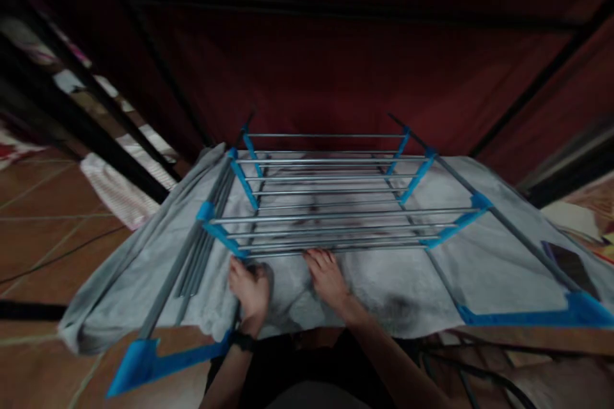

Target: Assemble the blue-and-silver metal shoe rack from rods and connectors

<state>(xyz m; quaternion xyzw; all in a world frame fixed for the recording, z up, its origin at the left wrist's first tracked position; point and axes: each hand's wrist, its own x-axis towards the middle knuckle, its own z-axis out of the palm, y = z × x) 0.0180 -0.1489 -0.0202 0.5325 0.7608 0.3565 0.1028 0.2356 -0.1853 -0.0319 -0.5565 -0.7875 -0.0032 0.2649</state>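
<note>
A rack of grey metal rods joined by blue plastic brackets (219, 235) lies across a grey blanket (384, 291). My left hand (249, 289), with a dark band at the wrist, is closed at the near left corner, its fingers on the lower end of a blue bracket where a rod meets it. My right hand (329, 278) has its fingers curled over the nearest metal rod (374, 247), left of the rod's middle. The fingertips of both hands are partly hidden. Long side tubes run toward me and end in blue corner pieces (165, 361).
Several loose metal tubes (199, 262) lie on the blanket at the left. A dark flat object, possibly a phone (570, 266), rests at the right. Behind the rack hangs dark red fabric (326, 77) on a black frame. A striped cloth (119, 182) lies over the tiled floor.
</note>
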